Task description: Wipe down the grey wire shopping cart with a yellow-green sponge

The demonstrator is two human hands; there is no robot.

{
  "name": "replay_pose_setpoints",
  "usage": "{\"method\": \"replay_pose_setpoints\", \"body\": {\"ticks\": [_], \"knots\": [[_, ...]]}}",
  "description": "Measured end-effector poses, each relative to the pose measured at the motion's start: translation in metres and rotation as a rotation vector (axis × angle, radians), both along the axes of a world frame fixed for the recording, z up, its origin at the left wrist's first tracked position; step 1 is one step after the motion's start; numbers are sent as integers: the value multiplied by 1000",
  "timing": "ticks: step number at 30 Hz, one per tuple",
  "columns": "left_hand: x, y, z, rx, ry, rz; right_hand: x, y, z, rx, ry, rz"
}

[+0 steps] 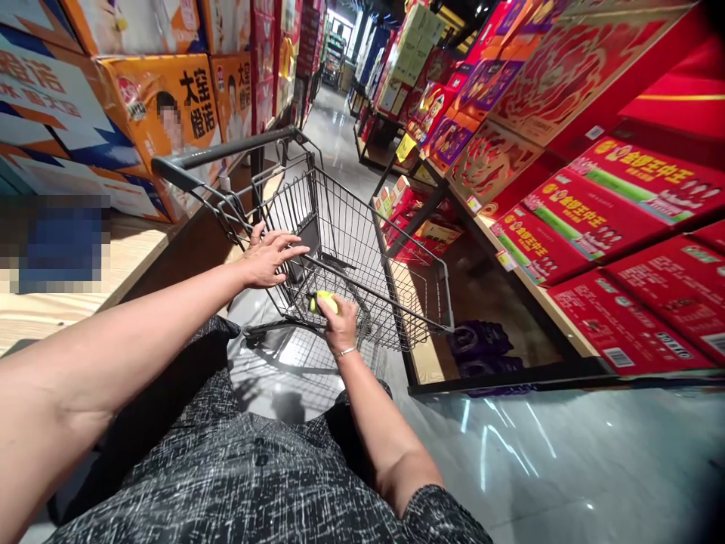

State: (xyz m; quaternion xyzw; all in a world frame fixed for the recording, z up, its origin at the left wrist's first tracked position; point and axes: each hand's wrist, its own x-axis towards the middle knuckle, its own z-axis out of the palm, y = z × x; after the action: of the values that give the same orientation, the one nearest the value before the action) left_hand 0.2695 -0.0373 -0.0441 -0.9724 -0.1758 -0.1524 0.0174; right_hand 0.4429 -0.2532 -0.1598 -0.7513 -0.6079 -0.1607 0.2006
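Observation:
A dark wire shopping cart [362,234] stands in front of me, its handle [226,151] toward the upper left. My left hand [269,257] reaches over the near side of the basket with fingers stretched out and apart; whether it rests on the wire rim I cannot tell. Lower and to the right, my right hand [341,323] is closed around a small yellow-green object with black parts [325,302]. Most of that object is covered by the fingers, so its kind is unclear. It is held beside the cart's near side, below the rim.
Stacked orange drink cartons [164,113] line the left, above a wooden ledge [136,234]. Red boxes [578,219] fill a shelf on the right, with purple packs [481,340] beneath it. A shiny grey floor [538,461] runs along the aisle between them.

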Motion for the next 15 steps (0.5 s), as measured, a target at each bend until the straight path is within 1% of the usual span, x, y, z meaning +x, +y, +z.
{"method": "replay_pose_setpoints", "body": {"ticks": [2, 4, 5, 6, 7, 9, 11, 13, 15], "knots": [[-1, 0, 0, 6, 4, 5, -15, 26, 47, 126, -24, 49], [-2, 1, 1, 7, 9, -2, -27, 50, 86, 170, -34, 27], [-3, 2, 2, -1, 9, -11, -30, 59, 101, 159, -33, -2], [-3, 3, 2, -13, 4, -20, -31, 66, 110, 138, -31, -30], [-4, 5, 3, -27, -6, -27, -30, 71, 115, 111, -26, -54], [-5, 7, 3, -46, -26, -38, -21, 70, 114, 71, -14, -75], [-5, 9, 2, -50, -33, -46, -4, 58, 103, 83, -17, -81], [-5, 11, 1, -41, -31, -48, 19, 34, 89, 136, -50, -94], [-5, 12, 0, -30, -35, -48, 48, 1, 76, 191, -107, -112]]}}
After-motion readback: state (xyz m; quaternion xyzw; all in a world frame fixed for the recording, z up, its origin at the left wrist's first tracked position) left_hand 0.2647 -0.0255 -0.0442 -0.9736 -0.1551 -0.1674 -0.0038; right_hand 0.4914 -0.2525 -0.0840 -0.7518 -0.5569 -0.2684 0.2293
